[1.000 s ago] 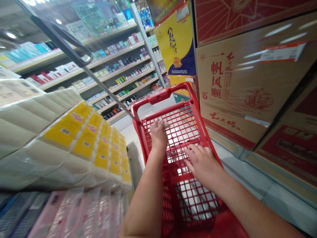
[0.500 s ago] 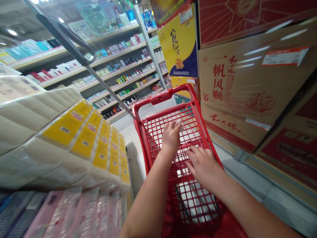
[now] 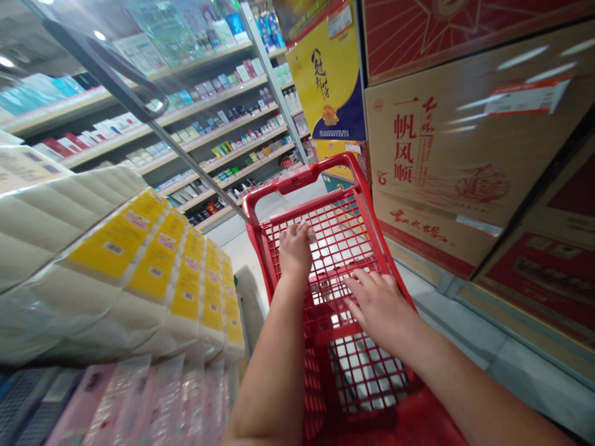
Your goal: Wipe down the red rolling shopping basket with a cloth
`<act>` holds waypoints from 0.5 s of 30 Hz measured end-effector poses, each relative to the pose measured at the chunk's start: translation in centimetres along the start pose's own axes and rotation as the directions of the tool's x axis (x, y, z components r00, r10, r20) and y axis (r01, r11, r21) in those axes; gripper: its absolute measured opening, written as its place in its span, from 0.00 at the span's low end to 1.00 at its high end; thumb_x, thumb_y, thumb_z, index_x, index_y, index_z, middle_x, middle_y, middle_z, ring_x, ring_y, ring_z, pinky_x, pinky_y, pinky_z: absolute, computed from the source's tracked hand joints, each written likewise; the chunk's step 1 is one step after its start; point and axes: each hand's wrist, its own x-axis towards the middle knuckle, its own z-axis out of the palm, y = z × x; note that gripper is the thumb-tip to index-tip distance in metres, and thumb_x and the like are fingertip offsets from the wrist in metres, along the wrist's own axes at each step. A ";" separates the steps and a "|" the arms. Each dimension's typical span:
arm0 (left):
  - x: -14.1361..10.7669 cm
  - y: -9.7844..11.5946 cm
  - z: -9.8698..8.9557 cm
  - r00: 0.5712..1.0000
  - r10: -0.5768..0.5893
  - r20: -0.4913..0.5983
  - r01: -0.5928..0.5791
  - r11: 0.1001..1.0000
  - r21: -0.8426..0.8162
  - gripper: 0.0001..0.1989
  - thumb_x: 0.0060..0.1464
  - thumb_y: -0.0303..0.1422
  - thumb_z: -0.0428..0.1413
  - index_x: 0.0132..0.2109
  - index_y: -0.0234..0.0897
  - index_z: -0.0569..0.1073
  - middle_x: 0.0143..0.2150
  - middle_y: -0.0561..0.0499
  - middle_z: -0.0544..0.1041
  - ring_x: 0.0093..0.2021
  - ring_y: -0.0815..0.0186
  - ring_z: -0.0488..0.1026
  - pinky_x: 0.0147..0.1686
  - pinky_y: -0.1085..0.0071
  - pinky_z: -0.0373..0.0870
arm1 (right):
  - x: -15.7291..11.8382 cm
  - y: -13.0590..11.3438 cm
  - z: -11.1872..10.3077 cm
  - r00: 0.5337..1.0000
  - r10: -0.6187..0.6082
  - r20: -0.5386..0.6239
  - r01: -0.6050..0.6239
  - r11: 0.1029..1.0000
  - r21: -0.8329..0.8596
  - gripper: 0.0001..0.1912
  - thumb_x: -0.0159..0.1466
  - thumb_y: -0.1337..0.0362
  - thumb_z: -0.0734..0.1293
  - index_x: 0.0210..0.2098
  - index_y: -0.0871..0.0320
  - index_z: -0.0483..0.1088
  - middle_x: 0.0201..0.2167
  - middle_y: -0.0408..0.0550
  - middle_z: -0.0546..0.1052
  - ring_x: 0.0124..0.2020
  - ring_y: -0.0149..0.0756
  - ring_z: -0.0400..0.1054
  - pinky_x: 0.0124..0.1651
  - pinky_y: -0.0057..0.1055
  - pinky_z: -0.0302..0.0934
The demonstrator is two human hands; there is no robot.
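A red plastic shopping basket cart with grid walls stands in front of me, its handle loop at the far end. Over the left part of its grid is my left hand, fingers curled round something small and pale that I cannot make out. My right hand is above the cart's right side, with its fingers spread and nothing in them. A long grey metal pole with a dark loop handle slants down to the cart's far left corner.
Packs in white and yellow wrapping are stacked on the left, above pink packs. Large cardboard boxes line the right. Shelves of small goods stand behind, beside a yellow box.
My left hand has moved left over the grid, away from my right hand. My right hand has hardly moved. The whole view has shifted slightly.
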 end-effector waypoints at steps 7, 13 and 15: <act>-0.1 0.5 0.1 0.982 0.173 0.072 -0.162 0.977 -0.136 0.17 0.60 0.26 0.48 0.52 0.44 0.74 0.52 0.48 0.74 0.49 0.59 0.68 0.52 0.60 0.67 | 0.0 0.1 0.1 1.000 -0.002 0.003 0.002 1.000 -0.012 0.11 0.66 0.62 0.61 0.46 0.55 0.70 0.46 0.51 0.72 0.45 0.43 0.64 0.47 0.41 0.52; -0.2 0.1 -0.4 0.991 -0.137 -0.007 0.137 0.991 -0.005 0.16 0.60 0.27 0.49 0.52 0.39 0.74 0.51 0.43 0.73 0.49 0.54 0.67 0.51 0.56 0.67 | -0.1 0.3 0.6 1.000 -0.024 -0.006 0.024 1.000 -0.021 0.13 0.66 0.61 0.61 0.49 0.55 0.69 0.50 0.52 0.71 0.47 0.44 0.64 0.49 0.41 0.52; -0.4 0.5 -0.4 0.998 -0.059 0.017 0.060 0.998 -0.031 0.16 0.60 0.25 0.49 0.52 0.40 0.74 0.52 0.45 0.73 0.49 0.56 0.67 0.51 0.57 0.67 | -0.1 0.4 0.9 1.000 -0.023 -0.008 0.023 0.999 -0.032 0.14 0.66 0.60 0.61 0.50 0.56 0.69 0.50 0.53 0.71 0.47 0.45 0.64 0.49 0.42 0.52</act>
